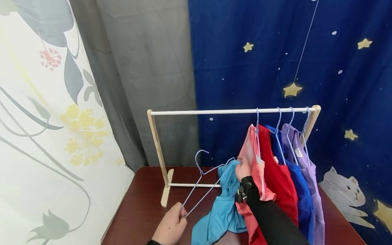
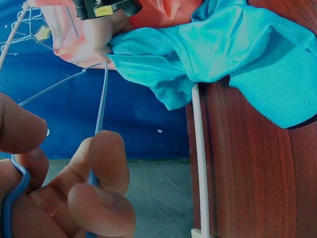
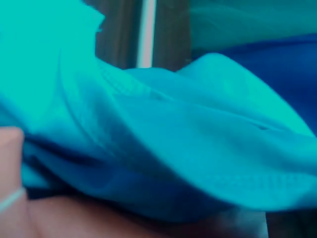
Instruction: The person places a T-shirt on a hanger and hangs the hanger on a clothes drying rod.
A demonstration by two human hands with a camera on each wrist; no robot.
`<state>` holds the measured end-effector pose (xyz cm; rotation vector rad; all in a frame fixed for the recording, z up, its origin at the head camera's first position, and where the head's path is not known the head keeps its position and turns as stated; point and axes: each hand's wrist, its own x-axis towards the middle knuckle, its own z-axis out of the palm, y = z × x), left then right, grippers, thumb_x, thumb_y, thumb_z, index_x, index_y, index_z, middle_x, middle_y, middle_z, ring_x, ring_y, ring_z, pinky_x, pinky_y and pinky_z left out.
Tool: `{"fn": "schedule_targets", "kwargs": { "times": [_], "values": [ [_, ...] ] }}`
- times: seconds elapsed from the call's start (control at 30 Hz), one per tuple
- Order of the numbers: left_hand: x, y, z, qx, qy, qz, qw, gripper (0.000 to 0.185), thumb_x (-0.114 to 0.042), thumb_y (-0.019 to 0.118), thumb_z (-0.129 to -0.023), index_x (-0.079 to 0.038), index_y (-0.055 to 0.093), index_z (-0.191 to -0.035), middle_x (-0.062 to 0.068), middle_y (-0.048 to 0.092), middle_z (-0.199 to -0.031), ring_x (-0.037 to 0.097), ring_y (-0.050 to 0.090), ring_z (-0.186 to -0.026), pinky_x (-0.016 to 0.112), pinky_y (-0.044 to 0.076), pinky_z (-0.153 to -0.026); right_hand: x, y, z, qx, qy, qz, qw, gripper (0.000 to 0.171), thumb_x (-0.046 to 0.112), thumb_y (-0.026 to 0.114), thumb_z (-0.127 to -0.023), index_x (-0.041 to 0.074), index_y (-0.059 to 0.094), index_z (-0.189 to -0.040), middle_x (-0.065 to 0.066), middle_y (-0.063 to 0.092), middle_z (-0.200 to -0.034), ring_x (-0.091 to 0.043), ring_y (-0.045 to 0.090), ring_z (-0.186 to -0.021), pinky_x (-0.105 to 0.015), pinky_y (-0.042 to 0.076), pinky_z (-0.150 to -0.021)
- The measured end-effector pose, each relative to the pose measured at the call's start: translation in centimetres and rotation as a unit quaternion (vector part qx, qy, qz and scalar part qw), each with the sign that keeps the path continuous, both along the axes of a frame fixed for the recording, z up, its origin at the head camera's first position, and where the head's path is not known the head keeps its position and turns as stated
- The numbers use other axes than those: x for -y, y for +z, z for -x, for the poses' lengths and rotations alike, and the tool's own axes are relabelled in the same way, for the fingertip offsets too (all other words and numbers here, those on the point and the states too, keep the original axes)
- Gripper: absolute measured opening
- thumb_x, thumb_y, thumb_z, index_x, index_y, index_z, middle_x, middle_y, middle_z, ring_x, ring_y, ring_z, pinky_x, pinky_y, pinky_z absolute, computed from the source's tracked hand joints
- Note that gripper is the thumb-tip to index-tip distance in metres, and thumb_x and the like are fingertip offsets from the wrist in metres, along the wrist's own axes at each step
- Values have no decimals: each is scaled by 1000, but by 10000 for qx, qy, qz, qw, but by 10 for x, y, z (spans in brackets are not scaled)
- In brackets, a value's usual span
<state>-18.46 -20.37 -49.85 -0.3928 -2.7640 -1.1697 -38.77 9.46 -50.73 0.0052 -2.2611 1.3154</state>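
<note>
Pinching the blue wire hanger (image 1: 202,180) near the table's (image 1: 144,204) front edge, the left hand (image 1: 170,224) held firm; the right hand (image 1: 243,169) gripped the turquoise shirt (image 1: 222,211) beside the rack (image 1: 157,146).

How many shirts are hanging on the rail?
4: pink, red, blue and purple, bunched at the right end of the rail. More may hide between them.

Left hand (image 1: 171,223) low, fingers curled in a pinch — right hand (image 1: 243,169) reached forward, fingers gripping.
</note>
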Motion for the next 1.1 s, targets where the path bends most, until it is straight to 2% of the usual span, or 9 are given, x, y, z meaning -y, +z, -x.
{"fn": "schedule_targets", "kwargs": {
  "times": [0.1, 0.27, 0.4, 0.53, 0.63, 0.77, 0.87, 0.97, 1.1],
  "values": [
    [0, 0, -2, 13, -61, -20, 10000, 20, -3, 59, -84, -18, 46, -83, -9, 54, -84, 5, 51, -74, 27, 42, -66, -3, 3, -2, 76, 145, 98, 9998, 39, -13, 37, -88, -14, 61, -119, -34, 62, -121, -48, 58, -111, -54, 45, -95],
    [-1, -1, -4, -73, -115, -5, 9999, 21, -5, 62, -82, -17, 45, -79, -9, 50, -80, 5, 47, -69, 26, 39, -62, -12, 6, -3, 717, 20, 108, 9974, 35, -1, 35, -97, -14, 66, -109, -32, 65, -114, -47, 60, -108, -53, 45, -96],
    [1, -1, -5, 102, -132, 21, 9999, 22, -5, 63, -82, -16, 45, -79, -8, 46, -77, 6, 44, -66, 27, 37, -60, -19, 10, -3, 927, -207, 113, 9954, 36, 5, 34, -99, -16, 62, -93, -34, 62, -94, -48, 60, -94, -54, 46, -88],
    [3, -2, -5, 294, -129, 83, 9994, 21, -5, 62, -83, -16, 44, -78, -6, 41, -74, 8, 42, -64, 29, 36, -59, -23, 12, -4, 971, -360, 286, 9942, 34, 7, 38, -100, -6, 53, -72, -18, 48, -68, -38, 51, -71, -45, 43, -71],
    [3, -4, -6, 278, -122, 181, 9994, 22, -6, 62, -83, -16, 44, -77, -7, 40, -73, 7, 41, -64, 29, 35, -59, -23, 11, -7, 995, -413, 382, 9935, 36, 9, 42, -100, 2, 48, -65, -7, 38, -61, -30, 45, -63, -38, 37, -63],
    [1, -5, -7, 179, -127, 145, 9997, 22, -6, 62, -83, -17, 44, -77, -7, 40, -73, 7, 42, -64, 28, 36, -59, -19, 12, -11, 962, -405, 421, 9936, 38, 11, 46, -99, 5, 48, -61, -3, 35, -58, -27, 44, -61, -36, 36, -61],
    [-2, -5, -7, 118, -26, 139, 9998, 22, -5, 62, -81, -17, 44, -77, -7, 41, -73, 7, 42, -64, 27, 36, -59, -15, 12, -12, 985, -400, 483, 9932, 38, 14, 49, -99, 1, 51, -64, -7, 39, -60, -30, 47, -64, -36, 37, -63],
    [-6, -6, -6, 79, 111, 165, 9998, 21, -6, 61, -81, -17, 44, -77, -7, 41, -73, 7, 42, -64, 27, 36, -59, -9, 12, -11, 912, -378, 466, 9940, 32, 15, 53, -99, -6, 63, -77, -19, 56, -70, -35, 55, -73, -40, 43, -68],
    [-13, -7, -6, -41, 231, 145, 9996, 20, -6, 59, -80, -17, 43, -79, -6, 40, -75, 9, 41, -64, 27, 35, -58, 1, 13, -10, 619, -73, 290, 9976, 29, 10, 53, -98, -9, 69, -114, -29, 67, -108, -42, 62, -101, -49, 47, -90]
  ]
}}
